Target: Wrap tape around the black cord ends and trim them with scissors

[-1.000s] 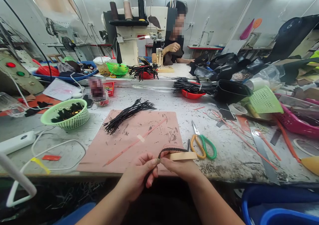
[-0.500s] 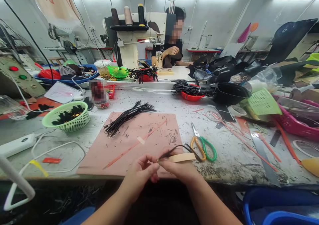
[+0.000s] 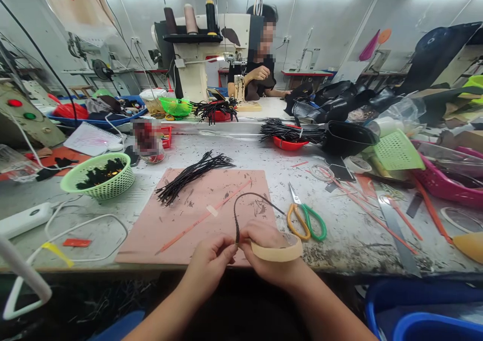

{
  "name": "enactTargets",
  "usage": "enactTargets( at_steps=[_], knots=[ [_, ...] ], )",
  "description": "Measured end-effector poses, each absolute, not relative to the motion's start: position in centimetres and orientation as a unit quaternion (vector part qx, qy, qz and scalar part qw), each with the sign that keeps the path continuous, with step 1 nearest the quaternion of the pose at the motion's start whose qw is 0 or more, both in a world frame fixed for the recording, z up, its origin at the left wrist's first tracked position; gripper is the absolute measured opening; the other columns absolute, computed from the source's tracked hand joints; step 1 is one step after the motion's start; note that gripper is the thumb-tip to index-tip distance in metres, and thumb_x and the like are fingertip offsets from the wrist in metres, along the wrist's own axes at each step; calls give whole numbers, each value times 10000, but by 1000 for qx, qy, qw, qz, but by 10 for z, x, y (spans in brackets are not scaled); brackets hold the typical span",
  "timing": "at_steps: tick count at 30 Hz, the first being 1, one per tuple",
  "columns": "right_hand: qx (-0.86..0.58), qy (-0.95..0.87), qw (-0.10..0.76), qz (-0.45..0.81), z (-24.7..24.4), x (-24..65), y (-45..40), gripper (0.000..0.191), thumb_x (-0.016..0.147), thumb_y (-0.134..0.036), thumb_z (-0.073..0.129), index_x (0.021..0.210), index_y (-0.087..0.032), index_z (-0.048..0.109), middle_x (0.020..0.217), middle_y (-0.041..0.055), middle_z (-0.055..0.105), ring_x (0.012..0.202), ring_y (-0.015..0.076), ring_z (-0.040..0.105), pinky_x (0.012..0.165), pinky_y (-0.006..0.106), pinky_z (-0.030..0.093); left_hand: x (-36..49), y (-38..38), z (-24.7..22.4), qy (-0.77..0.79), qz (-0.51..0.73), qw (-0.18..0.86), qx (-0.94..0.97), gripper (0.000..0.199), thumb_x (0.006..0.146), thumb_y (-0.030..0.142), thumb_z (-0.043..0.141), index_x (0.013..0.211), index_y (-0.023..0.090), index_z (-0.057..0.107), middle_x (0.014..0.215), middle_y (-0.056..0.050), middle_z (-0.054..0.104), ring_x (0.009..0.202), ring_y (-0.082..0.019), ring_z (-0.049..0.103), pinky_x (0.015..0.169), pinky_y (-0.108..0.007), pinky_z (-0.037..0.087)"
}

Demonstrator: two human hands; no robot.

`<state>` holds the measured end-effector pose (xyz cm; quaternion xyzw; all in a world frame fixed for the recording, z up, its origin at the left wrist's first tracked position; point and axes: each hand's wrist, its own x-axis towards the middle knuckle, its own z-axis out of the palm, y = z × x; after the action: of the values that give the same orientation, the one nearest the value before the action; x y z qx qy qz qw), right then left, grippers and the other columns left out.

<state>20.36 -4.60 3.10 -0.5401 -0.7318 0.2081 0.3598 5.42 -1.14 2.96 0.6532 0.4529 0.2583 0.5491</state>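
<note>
My left hand (image 3: 216, 254) pinches the near end of a thin dark cord (image 3: 236, 212), which rises from the fingertips and curves over to the right. Close beside it, my right hand (image 3: 266, 248) has its fingers curled at the same cord end, with a roll of cream tape (image 3: 279, 253) hanging around them. Both hands are over the near edge of a pink board (image 3: 177, 248). A bundle of black cords (image 3: 192, 175) lies on the board's far left part. Scissors (image 3: 302, 215) with orange and green handles lie just right of the board.
A pale green basket (image 3: 126, 180) of black pieces stands at the left. Farther back are a red bowl (image 3: 289, 144) with black cords, a black bin (image 3: 349, 137) and a sewing machine (image 3: 192, 72) near a seated person (image 3: 260, 77). A metal ruler (image 3: 400, 240) lies at the right.
The cord now stands up in a wide arc instead of lying low across my right hand. The tape roll has tilted and shifted slightly down and right with that hand.
</note>
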Motion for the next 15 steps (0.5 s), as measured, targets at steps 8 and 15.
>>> enactTargets(
  at_steps=[8,15],
  knots=[
    [-748,-638,179,25,2,251,-33,219,707,-62,453,740,-161,646,752,71,635,720,181,545,630,265,377,58,-5,21,462,212,561,653,205,684,351,550,560,190,527,520,30,481,548,-144,459,571,-260,367],
    [-898,-436,32,56,-4,366,-59,374,745,-221,426,1039,-151,646,1026,118,628,839,227,593,640,278,405,53,-2,17,474,260,704,460,275,583,400,688,602,169,540,515,48,513,479,-87,457,474,-210,364]
  ],
)
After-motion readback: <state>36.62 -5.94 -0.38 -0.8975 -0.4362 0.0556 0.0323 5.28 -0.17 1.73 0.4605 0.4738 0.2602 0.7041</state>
